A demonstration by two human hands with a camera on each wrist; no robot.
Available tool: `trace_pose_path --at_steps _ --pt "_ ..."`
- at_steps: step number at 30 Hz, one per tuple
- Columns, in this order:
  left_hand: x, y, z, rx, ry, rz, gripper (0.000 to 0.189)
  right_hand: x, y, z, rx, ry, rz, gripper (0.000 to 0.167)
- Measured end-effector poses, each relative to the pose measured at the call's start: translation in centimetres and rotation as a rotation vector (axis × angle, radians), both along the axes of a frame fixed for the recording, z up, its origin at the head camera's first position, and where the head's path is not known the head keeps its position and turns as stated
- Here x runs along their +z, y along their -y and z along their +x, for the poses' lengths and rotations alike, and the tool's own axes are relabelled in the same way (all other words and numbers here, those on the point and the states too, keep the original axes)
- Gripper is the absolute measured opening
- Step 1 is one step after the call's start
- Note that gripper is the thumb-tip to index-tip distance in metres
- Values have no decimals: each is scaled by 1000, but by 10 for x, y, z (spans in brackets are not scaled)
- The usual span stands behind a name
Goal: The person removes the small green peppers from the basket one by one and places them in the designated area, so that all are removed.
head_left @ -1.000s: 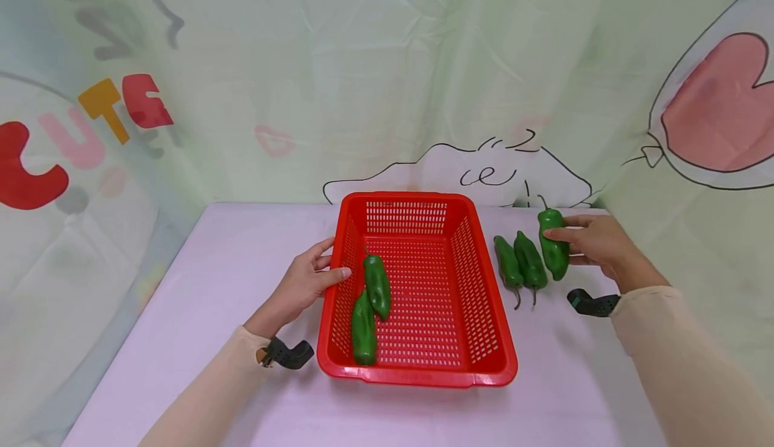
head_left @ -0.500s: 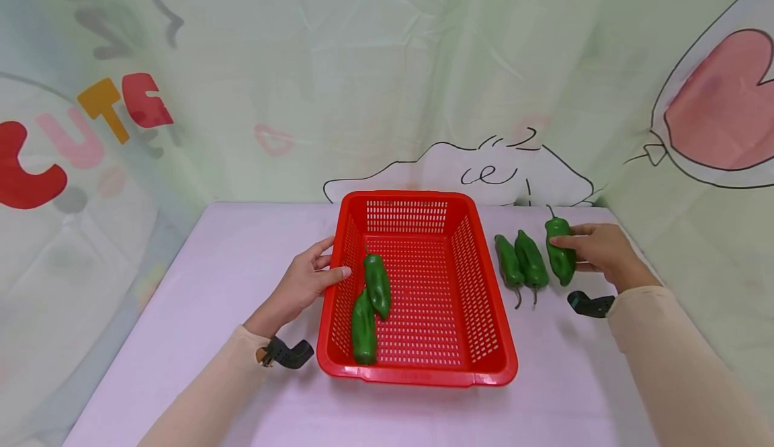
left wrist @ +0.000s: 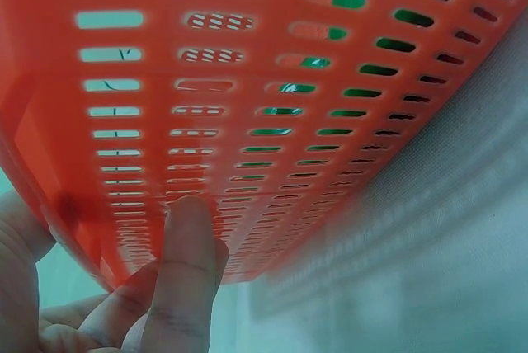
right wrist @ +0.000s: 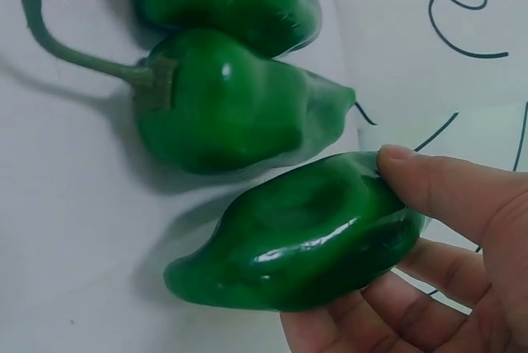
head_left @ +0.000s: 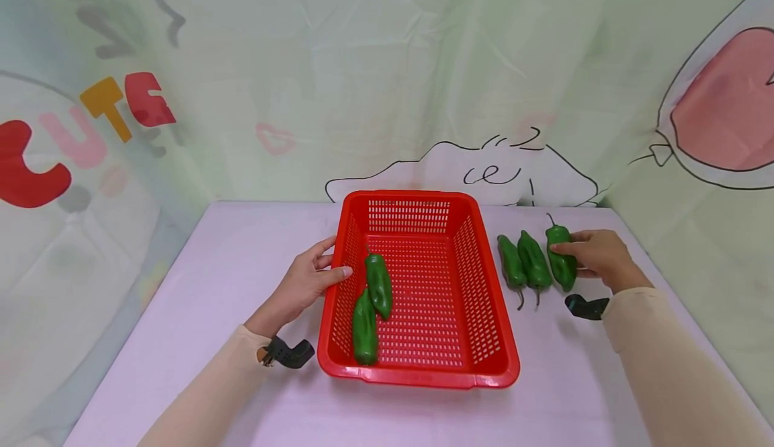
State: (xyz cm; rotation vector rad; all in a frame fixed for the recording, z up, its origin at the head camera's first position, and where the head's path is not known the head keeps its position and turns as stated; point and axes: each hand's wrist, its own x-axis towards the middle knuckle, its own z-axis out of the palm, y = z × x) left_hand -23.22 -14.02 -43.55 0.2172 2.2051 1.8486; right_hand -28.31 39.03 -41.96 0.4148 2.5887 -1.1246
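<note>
Looking from the head view, one sees both hands pinching smth. L hand [head_left: 307, 282] holds the L rim of the red basket [head_left: 417, 376], w/ the thumb [head_left: 331, 276] over the edge and the fingers [head_left: 320, 248] outside. R hand [head_left: 601, 255] is pinching one green pepper [head_left: 561, 272], which is to the R of the basket, stem pointing to the back, lower end to the person. Whether this pepper carries its weight on the worktop [head_left: 242, 259], I cannot tell. Btw it and the basket lie a middle pepper [head_left: 535, 262] and an outer pepper [head_left: 512, 264], side by side, stems toward the person. Inside the basket, near its L wall, lie a back pepper [head_left: 378, 286] and a front pepper [head_left: 365, 329], very close together. Behind hangs a printed cloth [head_left: 387, 84], w/ coloured letters on the L and a pink heart on the R. In the L wrist view, the outer side of the basket wall fills most of the picture; green shows thru some slots [left wrist: 115, 19], and fingers are against the wall. In the R wrist view, the thumb is on one side of the held pepper, the other fingers opposite; the middle pepper lies near it.
</note>
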Motion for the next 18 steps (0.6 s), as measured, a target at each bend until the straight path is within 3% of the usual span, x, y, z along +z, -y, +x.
trace_pose_path --at_steps 18 --pt "-1 -1 0 3 -15 -13 77 -12 -1 -5 11 39 34 81"
